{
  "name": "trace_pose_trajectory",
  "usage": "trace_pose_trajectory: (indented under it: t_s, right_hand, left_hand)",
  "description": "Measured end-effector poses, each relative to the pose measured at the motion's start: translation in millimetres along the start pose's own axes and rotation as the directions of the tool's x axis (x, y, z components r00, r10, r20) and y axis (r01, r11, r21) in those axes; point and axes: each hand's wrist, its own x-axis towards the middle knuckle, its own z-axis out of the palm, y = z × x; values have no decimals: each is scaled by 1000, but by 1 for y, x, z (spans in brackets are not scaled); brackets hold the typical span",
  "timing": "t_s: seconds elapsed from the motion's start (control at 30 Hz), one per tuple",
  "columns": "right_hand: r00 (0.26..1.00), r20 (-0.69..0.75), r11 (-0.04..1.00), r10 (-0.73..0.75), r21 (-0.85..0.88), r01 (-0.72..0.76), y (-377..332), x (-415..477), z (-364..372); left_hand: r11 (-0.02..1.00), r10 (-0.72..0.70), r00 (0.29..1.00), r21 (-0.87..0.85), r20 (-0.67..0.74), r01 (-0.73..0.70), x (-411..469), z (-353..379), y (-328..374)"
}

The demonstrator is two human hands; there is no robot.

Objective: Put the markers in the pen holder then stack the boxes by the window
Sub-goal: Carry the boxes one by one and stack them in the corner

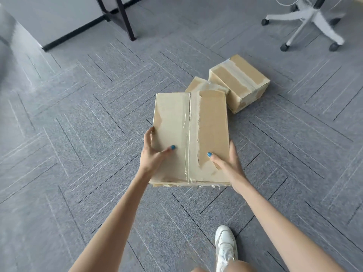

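While I look down at the grey carpet (78, 134), I hold the big cardboard box (176, 124) in the centre of the frame with both hands. My left hand (152, 154) grips its left side near the lower corner: the thumb lies flat on the taped top and the fingers curl round the side edge. My right hand (228, 163) clasps the right side in the same way, thumb on the top, while its other fingers run down the side out of sight. A strip of clear tape runs along the middle seam of the top, and torn tape hangs at the near edge. I cannot tell whether the box rests on the floor or hangs just above it.

Just above it in the frame a smaller box (204, 85) lies on the carpet, partly hidden behind the far edge of the one I hold. Beside that, up and to the right, a third box (239, 81) sits at an angle, taped across its top, close against the smaller one.

My white shoe (225, 246) stands at the lower edge, right of centre. At the upper right is the white wheeled base of an office chair (306, 18), and at the top left of centre a black table leg (122, 18) stands before a pale wall.
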Motion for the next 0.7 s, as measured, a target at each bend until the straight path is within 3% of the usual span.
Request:
trace_pose_trajectory:
  t_s: [0.2, 0.43, 0.7]
  right_hand:
    - [999, 48, 1000, -1, 11, 1, -136, -56, 6]
    - [987, 127, 994, -104, -2, 105, -290, -97, 21]
    - [937, 311, 986, -157, -10, 169, -439, -116, 53]
  left_hand:
    - [999, -7, 999, -52, -42, 5, -42, -84, 112]
    - [996, -2, 990, -86, -138, -10, -85, -181, 231]
    - [993, -5, 952, -114, -306, -31, -116, -279, 342]
